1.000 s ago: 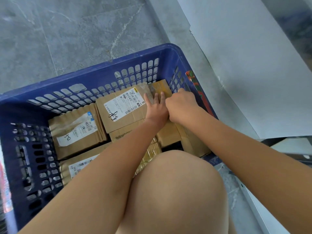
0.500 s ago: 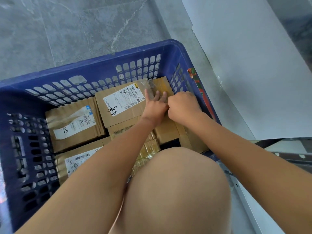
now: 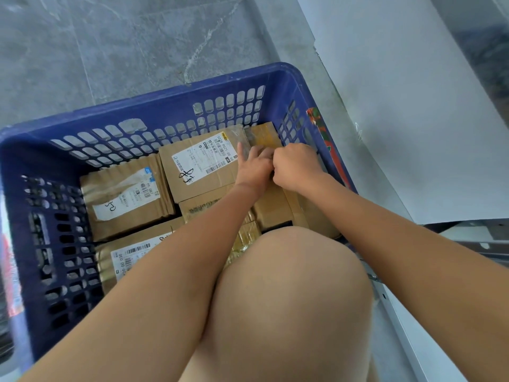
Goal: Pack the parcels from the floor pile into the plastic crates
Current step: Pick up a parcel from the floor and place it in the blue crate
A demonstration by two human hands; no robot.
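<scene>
- A blue plastic crate with slotted walls stands on a grey stone floor, and cardboard parcels cover its bottom.
- At the crate's far wall lies a parcel with a white label, a black mark scrawled on it; a smaller labelled parcel lies just beside it toward the crate's left wall.
- A third labelled parcel sits against the near left side, partly hidden by the person's left forearm.
- In the far right corner a narrow brown parcel stands against the right wall, touching the big labelled one.
- The left hand lies over the seam between those two parcels; its forefinger lies straight on the label's edge, and how the other fingers sit I cannot tell.
- The right hand is bunched into a fist, pressed against the left hand above the narrow parcel; what its grip holds, if anything, is hidden.
- A bare knee fills the near foreground over the crate's near edge.
- A white sheet lies on the floor past the crate's right wall.
</scene>
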